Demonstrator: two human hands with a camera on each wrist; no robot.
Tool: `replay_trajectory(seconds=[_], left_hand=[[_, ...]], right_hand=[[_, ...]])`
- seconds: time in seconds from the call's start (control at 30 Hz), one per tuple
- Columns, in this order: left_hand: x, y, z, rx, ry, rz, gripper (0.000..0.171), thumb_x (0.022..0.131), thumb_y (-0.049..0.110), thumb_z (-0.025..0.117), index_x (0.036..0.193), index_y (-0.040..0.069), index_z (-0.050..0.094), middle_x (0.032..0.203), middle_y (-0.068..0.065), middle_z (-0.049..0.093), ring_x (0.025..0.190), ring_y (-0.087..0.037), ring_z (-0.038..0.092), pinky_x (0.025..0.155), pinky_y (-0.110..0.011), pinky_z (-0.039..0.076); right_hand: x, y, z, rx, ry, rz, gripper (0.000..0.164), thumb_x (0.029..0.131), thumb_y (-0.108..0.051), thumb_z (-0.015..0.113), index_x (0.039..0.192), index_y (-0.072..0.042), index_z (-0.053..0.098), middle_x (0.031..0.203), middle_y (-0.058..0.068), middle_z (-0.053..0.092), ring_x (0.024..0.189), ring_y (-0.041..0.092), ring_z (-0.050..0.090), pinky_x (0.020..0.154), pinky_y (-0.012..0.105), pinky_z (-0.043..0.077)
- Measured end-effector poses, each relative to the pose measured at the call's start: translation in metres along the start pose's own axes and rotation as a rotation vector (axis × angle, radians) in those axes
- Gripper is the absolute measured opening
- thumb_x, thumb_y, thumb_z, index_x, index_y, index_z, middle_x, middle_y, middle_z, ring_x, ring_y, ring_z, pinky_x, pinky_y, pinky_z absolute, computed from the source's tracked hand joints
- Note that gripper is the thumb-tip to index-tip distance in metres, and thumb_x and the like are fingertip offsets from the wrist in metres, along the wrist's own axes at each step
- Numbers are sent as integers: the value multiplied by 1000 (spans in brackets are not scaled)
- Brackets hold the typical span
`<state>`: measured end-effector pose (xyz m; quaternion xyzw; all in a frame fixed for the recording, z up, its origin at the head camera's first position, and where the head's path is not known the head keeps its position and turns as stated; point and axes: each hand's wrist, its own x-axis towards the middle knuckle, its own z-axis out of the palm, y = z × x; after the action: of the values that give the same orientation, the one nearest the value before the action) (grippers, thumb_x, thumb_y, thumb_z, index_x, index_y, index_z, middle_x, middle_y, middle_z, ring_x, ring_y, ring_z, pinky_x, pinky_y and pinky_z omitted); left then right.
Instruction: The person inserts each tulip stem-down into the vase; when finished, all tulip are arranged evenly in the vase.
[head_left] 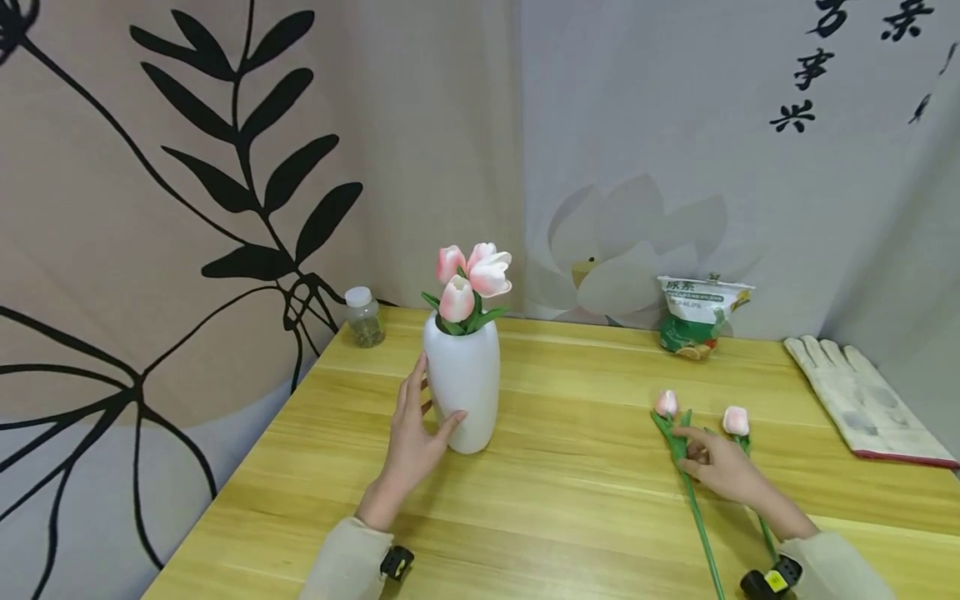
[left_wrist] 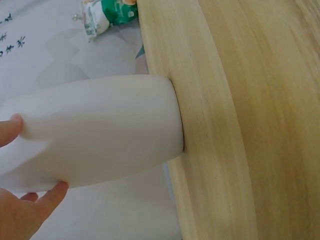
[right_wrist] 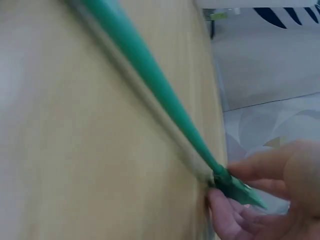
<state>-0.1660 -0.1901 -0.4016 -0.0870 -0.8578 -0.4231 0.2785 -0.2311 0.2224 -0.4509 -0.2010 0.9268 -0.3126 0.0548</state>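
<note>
A white vase (head_left: 463, 392) stands upright on the table, holding several pink-and-white tulips (head_left: 474, 279) with green leaves. My left hand (head_left: 412, 442) grips its side, thumb at the front and fingers round the left; the left wrist view shows the vase's smooth wall and base. To the right, a single tulip (head_left: 701, 517) lies with its green stem toward me. My right hand (head_left: 718, 467) pinches it at the leaves below the bloom, as the right wrist view shows. Another tulip (head_left: 737, 422) lies beside it, its stem partly hidden under my right forearm.
At the back left stands a small clear jar with a white lid (head_left: 363, 317). A green-and-white bag (head_left: 701, 317) sits near the back edge. On the right lies a pair of whitish gloves (head_left: 870, 404). Printed curtains hang behind the wooden table (head_left: 555, 500).
</note>
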Motion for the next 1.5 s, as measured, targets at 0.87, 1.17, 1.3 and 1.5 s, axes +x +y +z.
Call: replay_trajectory(seconds=[0.87, 1.17, 1.3, 1.5], left_hand=[[3, 1, 0, -7, -4, 1, 90, 77, 16, 69, 144, 21, 9, 140, -13, 27, 119, -35, 42, 89, -46, 49], [2, -1, -1, 2, 10, 5, 89, 76, 16, 69, 144, 20, 10, 139, -14, 28, 118, -35, 42, 88, -47, 50], [1, -2, 0, -1, 13, 19, 90, 76, 16, 69, 144, 20, 10, 139, -14, 28, 118, -35, 42, 88, -46, 50], [0, -1, 1, -7, 22, 34, 90, 76, 14, 69, 144, 18, 11, 139, -14, 29, 118, -35, 43, 87, -46, 51]], right_hand=[[39, -84, -29, 133, 256, -129, 40, 84, -15, 61, 122, -9, 51, 91, 10, 60, 73, 0, 59, 57, 19, 53], [62, -189, -55, 373, 595, -547, 42, 76, 4, 65, 116, -2, 55, 86, 10, 63, 73, -5, 58, 62, 9, 51], [71, -235, -74, 530, 696, -693, 41, 75, 8, 64, 114, 2, 56, 82, -5, 64, 72, 1, 60, 61, 13, 53], [79, -283, -96, 593, 884, -843, 39, 74, 8, 64, 112, 7, 54, 84, -7, 62, 73, 5, 61, 64, 16, 53]])
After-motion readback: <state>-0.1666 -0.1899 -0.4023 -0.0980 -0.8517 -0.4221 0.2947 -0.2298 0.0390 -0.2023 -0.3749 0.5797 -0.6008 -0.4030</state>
